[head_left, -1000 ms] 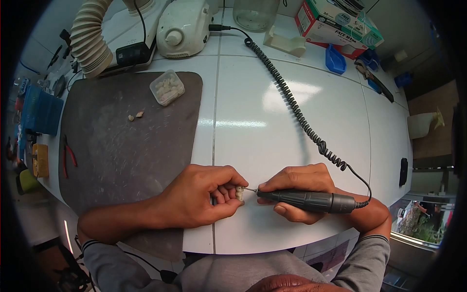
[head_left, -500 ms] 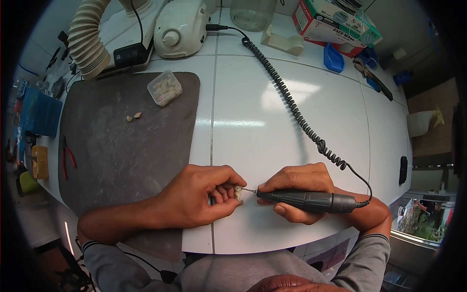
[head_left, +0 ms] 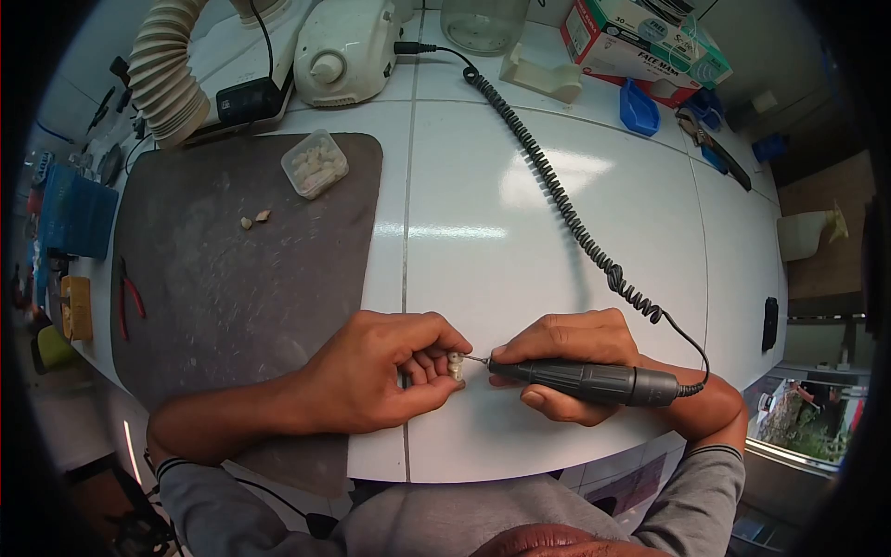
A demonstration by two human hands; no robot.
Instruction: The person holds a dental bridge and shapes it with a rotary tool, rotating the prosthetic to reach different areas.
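Note:
Between the thumb and fingers of my left hand [head_left: 390,373] is a small cream-coloured, tooth-like piece [head_left: 455,365]. My right hand [head_left: 571,357] is wrapped round a black rotary handpiece [head_left: 594,381], held almost level. Its thin metal bit [head_left: 476,358] points left and reaches the top of the small piece; whether it touches is too small to tell. A coiled black cord [head_left: 557,195] runs from the back of the handpiece up to a white control unit [head_left: 345,51].
On the dark mat [head_left: 223,306] are a clear tub of pale pieces [head_left: 315,165], two small fragments [head_left: 255,220] and red pliers [head_left: 130,299]. A ribbed hose [head_left: 165,79], glass jar [head_left: 481,23], mask box [head_left: 631,46] and blue tray [head_left: 639,109] stand at the back.
The small piece and the bit have shifted very slightly. Both hands keep nearly the same place and the same hold.

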